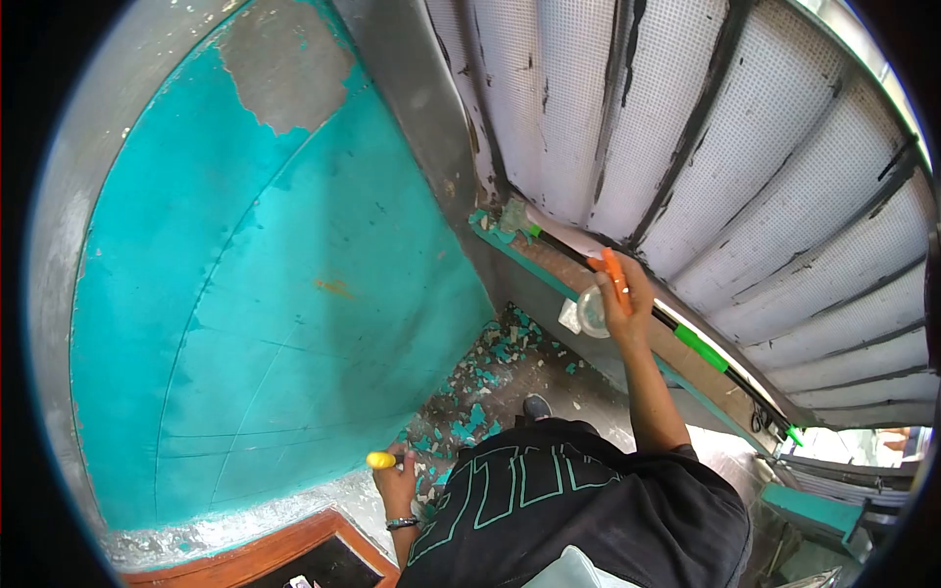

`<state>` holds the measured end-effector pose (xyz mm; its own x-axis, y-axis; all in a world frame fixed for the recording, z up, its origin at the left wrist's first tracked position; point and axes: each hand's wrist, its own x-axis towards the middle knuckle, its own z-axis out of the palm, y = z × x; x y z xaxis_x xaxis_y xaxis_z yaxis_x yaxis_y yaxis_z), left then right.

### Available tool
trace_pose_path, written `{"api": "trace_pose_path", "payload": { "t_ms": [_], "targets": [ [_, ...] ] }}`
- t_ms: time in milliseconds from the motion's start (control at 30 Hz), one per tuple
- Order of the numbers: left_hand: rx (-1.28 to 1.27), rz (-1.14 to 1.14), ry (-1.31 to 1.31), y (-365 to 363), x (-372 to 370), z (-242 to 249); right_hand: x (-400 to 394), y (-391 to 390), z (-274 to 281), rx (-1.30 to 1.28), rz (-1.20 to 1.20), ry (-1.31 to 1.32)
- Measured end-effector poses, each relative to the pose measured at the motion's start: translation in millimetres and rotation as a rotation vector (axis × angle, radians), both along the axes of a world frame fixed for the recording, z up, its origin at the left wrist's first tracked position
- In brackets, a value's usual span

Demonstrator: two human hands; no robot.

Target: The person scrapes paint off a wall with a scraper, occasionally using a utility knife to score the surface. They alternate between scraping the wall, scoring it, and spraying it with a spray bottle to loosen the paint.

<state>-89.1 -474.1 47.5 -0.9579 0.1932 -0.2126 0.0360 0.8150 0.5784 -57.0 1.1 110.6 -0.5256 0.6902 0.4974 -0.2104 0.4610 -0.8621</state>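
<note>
My right hand [632, 299] is raised over a narrow ledge, its fingers wrapped round a spray bottle with an orange trigger head [616, 272] and a clear body [592, 312]. Low on the left, my left hand [395, 485] grips a tool by its yellow handle [380, 460]; the rest of that tool does not show. Beside the left hand rises a turquoise painted wall [323, 323], with a grey patch [284, 64] where paint has come off at the top.
A black pole with green parts [701, 347] lies along the ledge [686, 361], under ribbed whitish sheeting [686, 137]. Paint flakes [480, 421] litter the floor by my shoe [536, 407]. A brown wooden frame [284, 549] stands at lower left.
</note>
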Motion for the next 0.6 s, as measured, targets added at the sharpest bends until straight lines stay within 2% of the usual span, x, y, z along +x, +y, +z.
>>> {"api": "trace_pose_path", "payload": {
  "t_ms": [33,100,133,167,233,267,367,500,600],
  "targets": [
    [-0.002,-0.009,-0.010,5.5,-1.8,3.1,10.5,7.6,-4.2,0.044,-0.080,-0.030],
    [0.229,0.019,0.044,18.5,-9.4,10.5,24.4,15.4,-8.1,0.092,-0.183,-0.059],
    [0.185,-0.044,-0.066,11.0,-19.1,4.3,31.7,17.4,-8.5,0.118,-0.213,-0.076],
    [0.189,-0.070,-0.068,16.5,-24.0,6.6,39.7,19.3,-9.2,0.144,-0.245,-0.092],
    [0.355,-0.048,-0.234,27.1,-32.8,14.5,55.4,19.7,-16.8,0.094,-0.309,-0.119],
    [0.475,-0.061,-0.280,24.6,-39.2,1.1,64.0,16.7,-15.8,0.106,-0.340,-0.123],
    [0.514,-0.171,-0.397,39.3,-55.7,2.3,100.0,8.7,-19.1,0.066,-0.472,-0.132],
    [0.500,-0.381,-0.513,60.6,-78.7,21.4,174.6,5.4,-32.2,0.044,-0.713,-0.111],
    [0.675,-0.463,-0.674,79.2,-93.6,29.8,240.4,-0.8,-26.2,-0.112,-1.072,0.033]
  ]
}}
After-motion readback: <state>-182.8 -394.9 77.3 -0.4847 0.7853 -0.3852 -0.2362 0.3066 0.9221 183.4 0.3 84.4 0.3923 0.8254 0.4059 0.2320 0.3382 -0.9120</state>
